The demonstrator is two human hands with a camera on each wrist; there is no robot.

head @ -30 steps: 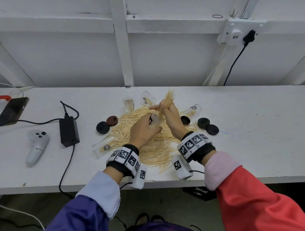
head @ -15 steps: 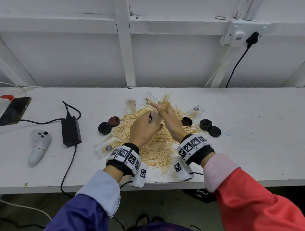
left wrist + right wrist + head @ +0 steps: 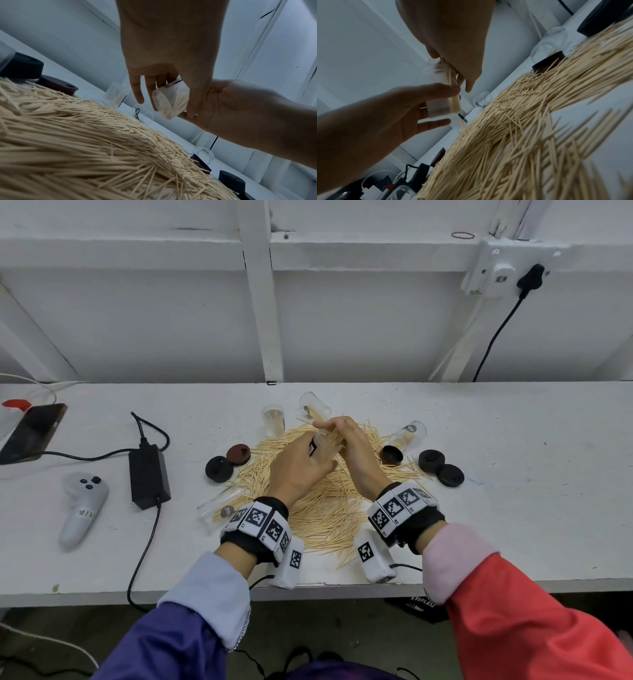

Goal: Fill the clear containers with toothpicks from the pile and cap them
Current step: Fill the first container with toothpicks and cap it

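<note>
Left hand (image 3: 301, 467): wraps a clear container (image 3: 169, 100) above the toothpick pile (image 3: 325, 501); its bottom, packed with toothpicks, shows only in the left wrist view.
Right hand (image 3: 352, 450): fingers over the container's mouth, pinching a bunch of toothpicks (image 3: 452, 86), seen only in the right wrist view; how firm the pinch is seems unclear.
Change: a second ago the bunch fanned high above the right hand; now it sits mostly inside the container.
Table (image 3: 513, 440): five loose caps and four other containers ring the pile.
</note>
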